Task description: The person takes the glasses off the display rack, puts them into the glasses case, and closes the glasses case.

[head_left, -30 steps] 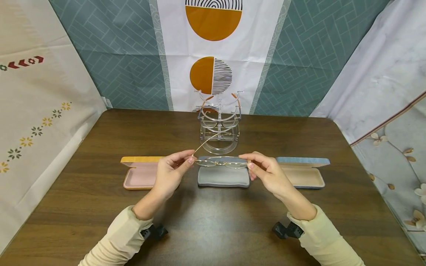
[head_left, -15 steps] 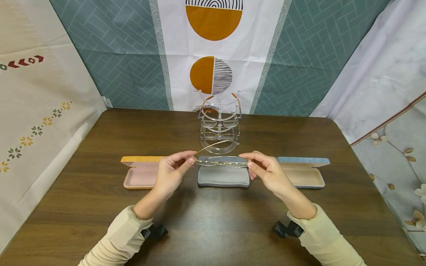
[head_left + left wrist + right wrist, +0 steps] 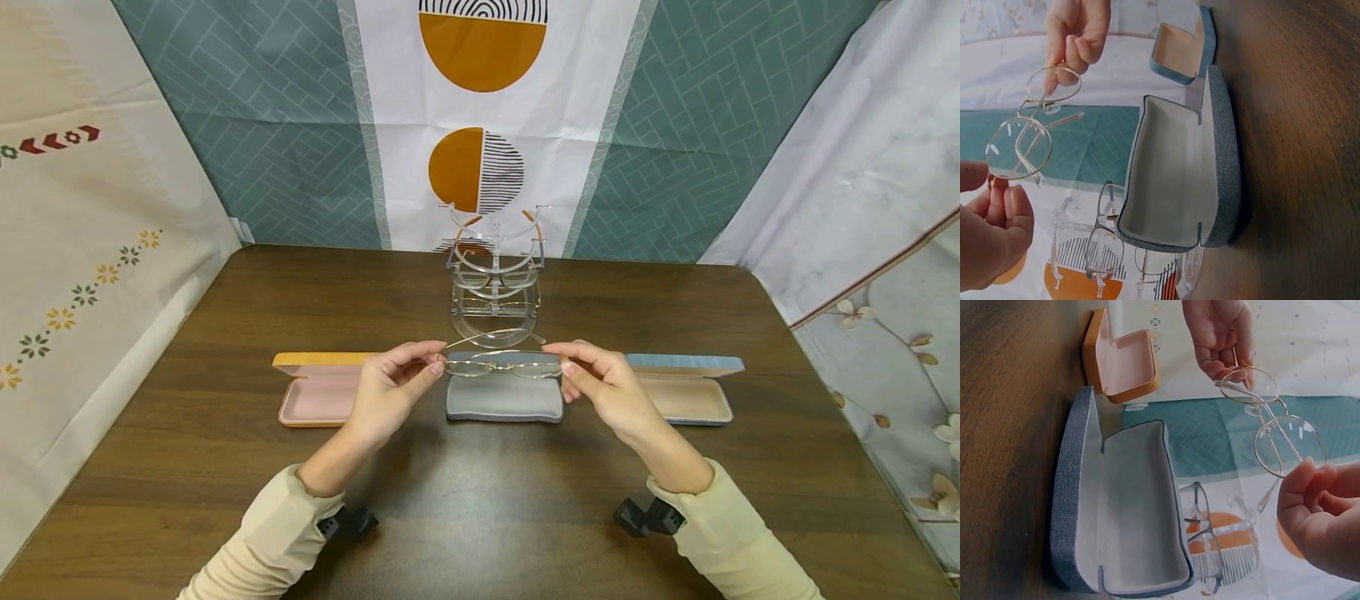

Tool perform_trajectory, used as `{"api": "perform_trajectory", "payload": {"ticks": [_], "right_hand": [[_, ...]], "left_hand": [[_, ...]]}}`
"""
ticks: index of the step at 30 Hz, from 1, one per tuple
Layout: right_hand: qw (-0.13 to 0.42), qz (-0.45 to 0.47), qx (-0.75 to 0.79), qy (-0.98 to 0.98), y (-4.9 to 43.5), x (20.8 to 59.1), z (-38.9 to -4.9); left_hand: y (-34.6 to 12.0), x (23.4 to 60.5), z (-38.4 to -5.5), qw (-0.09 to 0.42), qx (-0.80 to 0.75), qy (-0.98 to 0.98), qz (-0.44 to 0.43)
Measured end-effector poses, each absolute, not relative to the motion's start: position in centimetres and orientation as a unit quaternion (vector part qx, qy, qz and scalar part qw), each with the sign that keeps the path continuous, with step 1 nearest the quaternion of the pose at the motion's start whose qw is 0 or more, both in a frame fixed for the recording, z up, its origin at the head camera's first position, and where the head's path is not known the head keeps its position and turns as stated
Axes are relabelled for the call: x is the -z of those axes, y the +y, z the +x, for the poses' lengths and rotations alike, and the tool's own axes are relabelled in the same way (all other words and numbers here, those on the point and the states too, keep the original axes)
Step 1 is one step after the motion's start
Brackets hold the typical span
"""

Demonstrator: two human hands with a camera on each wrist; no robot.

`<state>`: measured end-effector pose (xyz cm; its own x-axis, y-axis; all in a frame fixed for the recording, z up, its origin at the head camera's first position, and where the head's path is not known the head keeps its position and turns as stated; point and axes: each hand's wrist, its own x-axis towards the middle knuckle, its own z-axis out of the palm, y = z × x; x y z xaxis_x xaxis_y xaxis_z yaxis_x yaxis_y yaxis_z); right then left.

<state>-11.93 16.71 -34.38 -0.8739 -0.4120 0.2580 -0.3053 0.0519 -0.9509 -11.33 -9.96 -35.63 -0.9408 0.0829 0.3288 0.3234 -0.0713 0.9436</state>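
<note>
A pair of thin gold-rimmed glasses (image 3: 501, 367) hangs between the two hands, lenses toward the person. My left hand (image 3: 393, 379) pinches it at the left hinge with thumb and fingers; my right hand (image 3: 603, 383) pinches the right end. Both temples bend inward behind the lenses, crossing in the left wrist view; the left temple (image 3: 498, 332) still angles away from the rims in the head view. Below the glasses lies an open grey glasses case (image 3: 504, 403), its pale interior (image 3: 1163, 175) bare in the left wrist view.
An orange case (image 3: 318, 402) with pink lining stands open at left, and a blue case (image 3: 690, 398) with beige lining at right. Behind the grey case rises a clear display stand (image 3: 496, 287) bearing other glasses (image 3: 540, 252). Patterned cloths hang around the brown table (image 3: 480, 517).
The left temple of the gold-rimmed glasses has swung inward, from pointing back toward the stand to lying nearly across behind the lenses. Both hands have barely moved.
</note>
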Motion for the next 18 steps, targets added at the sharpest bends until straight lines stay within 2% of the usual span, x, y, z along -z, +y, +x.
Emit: {"api": "perform_trajectory", "payload": {"ticks": [18], "right_hand": [[0.023, -0.213, 0.691, 0.690, 16.63, 34.37, -11.81]], "left_hand": [[-10.07, 35.68, -11.45, 0.087, 0.692, -0.698, -0.164]]}}
